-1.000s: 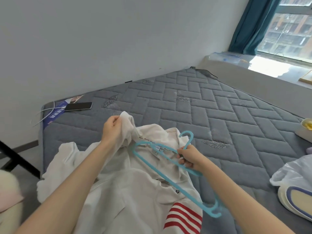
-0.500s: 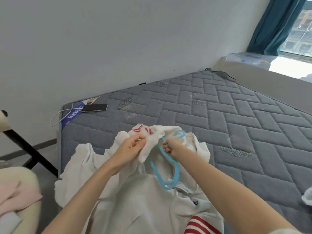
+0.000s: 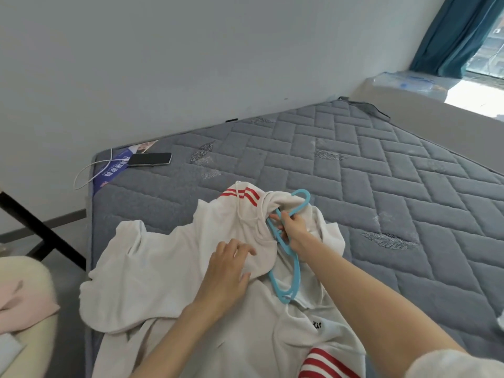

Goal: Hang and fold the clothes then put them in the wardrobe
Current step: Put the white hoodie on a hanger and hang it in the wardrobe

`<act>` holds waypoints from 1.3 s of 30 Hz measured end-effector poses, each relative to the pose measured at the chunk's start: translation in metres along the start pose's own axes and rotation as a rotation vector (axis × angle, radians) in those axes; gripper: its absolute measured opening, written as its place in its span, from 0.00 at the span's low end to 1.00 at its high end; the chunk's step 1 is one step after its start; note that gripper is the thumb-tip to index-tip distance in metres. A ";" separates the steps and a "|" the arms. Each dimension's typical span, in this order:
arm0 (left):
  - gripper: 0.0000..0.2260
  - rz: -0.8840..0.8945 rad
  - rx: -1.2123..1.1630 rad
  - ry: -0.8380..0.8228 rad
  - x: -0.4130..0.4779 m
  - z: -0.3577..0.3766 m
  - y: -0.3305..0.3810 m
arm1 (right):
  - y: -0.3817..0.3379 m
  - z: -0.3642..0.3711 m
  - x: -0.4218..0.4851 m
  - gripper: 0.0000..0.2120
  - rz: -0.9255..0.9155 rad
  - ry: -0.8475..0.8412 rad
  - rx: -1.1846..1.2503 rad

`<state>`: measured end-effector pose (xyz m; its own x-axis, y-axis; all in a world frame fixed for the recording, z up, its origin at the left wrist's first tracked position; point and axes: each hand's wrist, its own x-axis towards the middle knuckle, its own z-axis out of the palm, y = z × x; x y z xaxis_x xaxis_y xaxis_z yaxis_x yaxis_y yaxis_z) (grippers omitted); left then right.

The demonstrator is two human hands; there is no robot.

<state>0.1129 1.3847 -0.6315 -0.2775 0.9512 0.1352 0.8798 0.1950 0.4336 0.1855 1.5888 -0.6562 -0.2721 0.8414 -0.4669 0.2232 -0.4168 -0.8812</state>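
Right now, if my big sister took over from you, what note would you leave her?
Left hand: open, resting flat on the white hoodie.
Right hand: fingers grip the blue hanger near its hook, at the hoodie's neck.
The hoodie lies spread on the grey mattress; the hanger's lower end shows on top of the cloth.
Done: hanger brought to the neck.
Left: work the hanger into the shoulders, then hang the hoodie in the wardrobe, which is out of view.

We can't see part of the light-blue plastic hanger [image 3: 296, 271], buried under the white red-striped hoodie [image 3: 163, 268]; hoodie runs off the bottom edge, its black chest lettering [image 3: 316, 325] half folded away, unreadable
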 end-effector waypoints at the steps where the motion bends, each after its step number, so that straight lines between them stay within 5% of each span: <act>1: 0.16 0.055 -0.006 -0.069 -0.001 0.006 0.003 | 0.000 0.000 0.000 0.12 0.019 -0.009 -0.004; 5: 0.21 0.062 0.155 -0.395 -0.006 0.038 0.013 | -0.002 -0.004 -0.001 0.12 0.073 -0.093 -0.010; 8: 0.27 -0.066 0.396 -0.462 -0.007 0.059 0.018 | -0.001 -0.009 -0.002 0.09 0.081 -0.207 -0.047; 10: 0.29 -0.143 0.447 -0.461 -0.004 0.068 0.023 | -0.001 -0.015 -0.004 0.08 0.043 -0.245 -0.291; 13: 0.27 -0.188 0.371 -0.575 0.001 0.071 0.025 | -0.006 -0.022 -0.009 0.09 -0.033 -0.231 -0.678; 17: 0.17 -0.119 0.190 -0.767 -0.004 0.061 0.022 | -0.009 -0.020 -0.010 0.12 -0.009 -0.214 -0.501; 19: 0.09 -0.041 0.067 -0.752 -0.011 0.056 0.022 | -0.004 -0.016 -0.013 0.09 0.012 -0.218 -0.379; 25: 0.11 -0.021 -0.160 -0.521 -0.001 0.026 0.017 | 0.018 -0.017 -0.023 0.06 0.126 -0.292 -0.394; 32: 0.08 -0.220 -0.015 -0.131 0.038 0.022 0.002 | 0.013 -0.057 -0.016 0.12 0.120 -0.254 -1.076; 36: 0.17 -0.250 -0.107 -0.255 0.035 0.037 0.003 | 0.023 -0.067 -0.025 0.12 0.000 -0.214 -1.351; 39: 0.22 -0.226 -0.228 -0.287 0.019 0.040 0.000 | 0.018 -0.059 -0.036 0.10 -0.289 -0.057 -1.467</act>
<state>0.1227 1.4120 -0.6644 -0.3066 0.9248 -0.2253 0.6924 0.3791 0.6139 0.2545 1.5714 -0.6506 -0.4974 0.8035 -0.3269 0.8638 0.4937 -0.1008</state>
